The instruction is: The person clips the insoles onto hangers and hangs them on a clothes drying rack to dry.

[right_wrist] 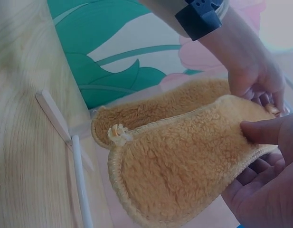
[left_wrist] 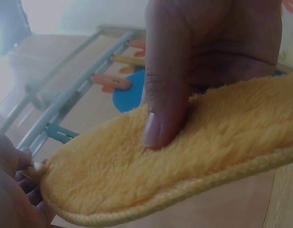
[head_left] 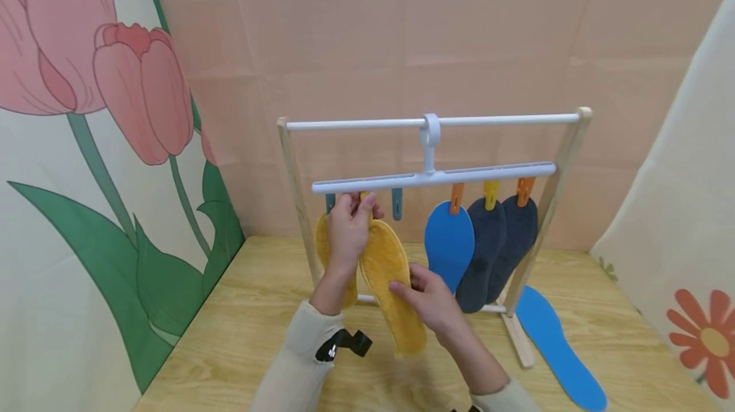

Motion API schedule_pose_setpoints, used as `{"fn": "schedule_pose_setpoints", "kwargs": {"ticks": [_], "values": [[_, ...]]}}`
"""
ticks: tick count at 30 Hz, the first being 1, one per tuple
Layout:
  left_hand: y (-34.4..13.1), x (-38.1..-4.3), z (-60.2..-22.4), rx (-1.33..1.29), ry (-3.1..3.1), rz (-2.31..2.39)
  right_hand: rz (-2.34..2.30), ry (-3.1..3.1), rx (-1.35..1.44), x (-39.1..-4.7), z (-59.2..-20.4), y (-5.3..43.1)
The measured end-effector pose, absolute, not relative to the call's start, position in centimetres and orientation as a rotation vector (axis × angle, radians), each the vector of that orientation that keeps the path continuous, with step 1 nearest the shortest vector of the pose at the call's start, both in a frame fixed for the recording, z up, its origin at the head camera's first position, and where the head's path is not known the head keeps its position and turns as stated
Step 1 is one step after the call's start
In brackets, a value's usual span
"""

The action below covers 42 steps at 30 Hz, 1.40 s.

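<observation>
A fuzzy yellow insole (head_left: 386,259) hangs below the white hanger bar (head_left: 373,182). At its top end my left hand (head_left: 349,230) pinches a small yellow clip (head_left: 364,195), mostly hidden by the fingers. My right hand (head_left: 430,302) holds the same insole by its edge around the middle, thumb on the fuzzy face, as the left wrist view also shows. Behind my left hand, a second yellow insole (head_left: 323,240) hangs from a teal clip (head_left: 330,201). Another teal clip (head_left: 397,204) just to the right holds nothing.
Farther right, a blue insole (head_left: 450,240) and two dark insoles (head_left: 479,272) hang from orange and yellow clips. The hanger hooks onto a rack rail (head_left: 505,120) with wooden legs. Another blue insole (head_left: 559,348) lies on the wooden table (head_left: 230,335).
</observation>
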<state>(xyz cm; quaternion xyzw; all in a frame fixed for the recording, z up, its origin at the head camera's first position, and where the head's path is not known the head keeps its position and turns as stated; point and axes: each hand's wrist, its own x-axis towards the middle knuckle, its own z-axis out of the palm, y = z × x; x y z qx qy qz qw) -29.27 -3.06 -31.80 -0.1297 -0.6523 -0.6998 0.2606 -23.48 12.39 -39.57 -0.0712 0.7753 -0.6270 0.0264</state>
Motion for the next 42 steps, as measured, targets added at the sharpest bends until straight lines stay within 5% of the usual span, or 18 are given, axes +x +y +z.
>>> {"fn": "schedule_pose_setpoints", "kwargs": {"ticks": [29,42], "values": [[-3.8,-29.4,-32.0,-0.338,-1.854,-1.912,-1.995,2.379,-0.25,-24.1,-39.4,10.9],[-5.0,-28.5,-31.7,-0.245,-2.102,-1.486,-2.009,2.412,-0.288,-23.9,-39.7,10.6]]}}
